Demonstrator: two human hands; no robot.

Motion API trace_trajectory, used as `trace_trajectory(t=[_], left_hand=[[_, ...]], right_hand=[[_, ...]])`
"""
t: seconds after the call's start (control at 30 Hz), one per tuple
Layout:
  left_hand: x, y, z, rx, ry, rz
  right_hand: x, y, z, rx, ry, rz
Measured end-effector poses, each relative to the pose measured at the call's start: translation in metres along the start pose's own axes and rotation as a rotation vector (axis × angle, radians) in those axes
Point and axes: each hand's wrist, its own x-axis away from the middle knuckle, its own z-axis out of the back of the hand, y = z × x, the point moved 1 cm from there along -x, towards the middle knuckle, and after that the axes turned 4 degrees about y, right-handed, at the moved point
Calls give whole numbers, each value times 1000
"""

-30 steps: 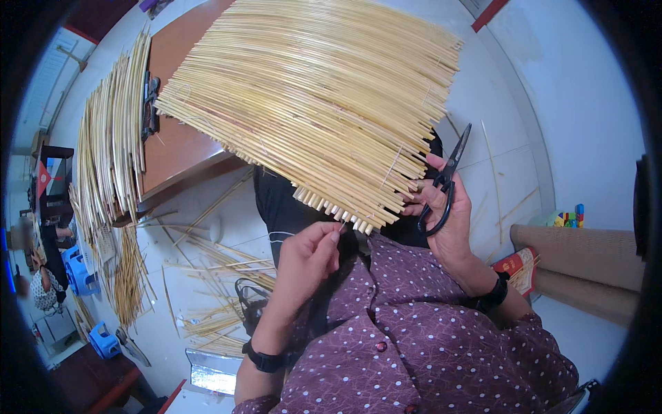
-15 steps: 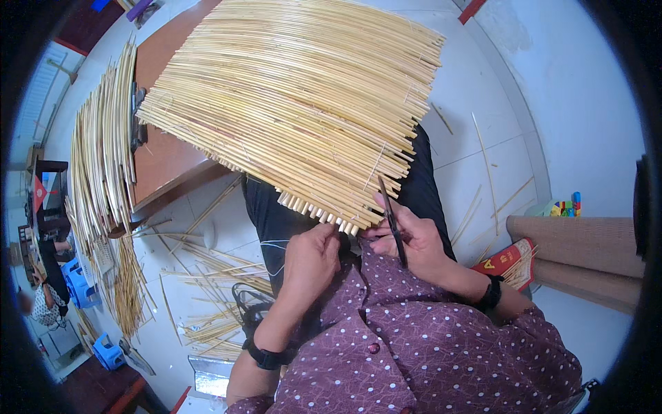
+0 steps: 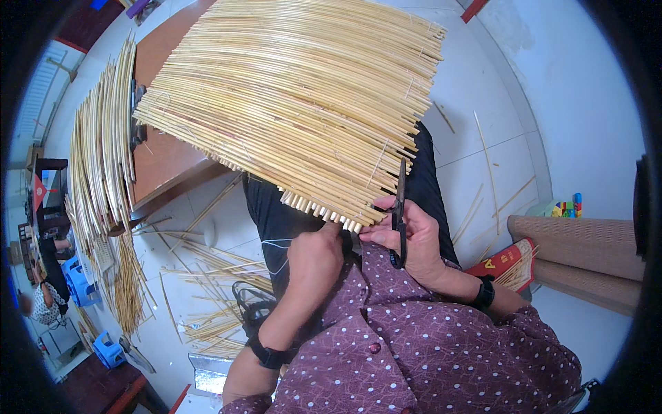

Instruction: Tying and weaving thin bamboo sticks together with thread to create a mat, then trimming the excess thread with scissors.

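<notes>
A large mat of straw-coloured sticks (image 3: 289,96), with short cross-threads near its right end, spans my lap and the brown table. At its lower corner my left hand (image 3: 314,265) is closed, fingertips hidden against the stick ends, so what they grip is unclear. A pale thread (image 3: 272,241) loops out left of that hand. My right hand (image 3: 420,245) holds black scissors (image 3: 398,224) with the blades pointing up beside the mat's right edge, its fingertips near the stick ends. My dark trousers (image 3: 434,179) show beneath.
Loose sticks hang over the brown table (image 3: 162,159) in a long bundle (image 3: 103,152); others (image 3: 221,331) litter the tiled floor. Blue stools (image 3: 109,350) and a partly seen person (image 3: 48,297) are at left. A rolled brown mat (image 3: 572,241) and red bag (image 3: 503,265) lie at right.
My right hand with the scissors has moved left and down, closer to the mat's corner. My left hand has turned, hiding its fingertips. The view has shifted slightly.
</notes>
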Motion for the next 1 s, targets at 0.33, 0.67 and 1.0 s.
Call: trace_trajectory(t=[0.33, 0.67, 1.0], left_hand=[[3, 3, -3, -180, -24, -72], [7, 6, 78, 100, 115, -96], [-41, 23, 66, 18, 84, -324]], right_hand=[[2, 0, 3, -66, -7, -26], [12, -25, 32, 33, -159, -148], [20, -37, 22, -226, -733, -423]])
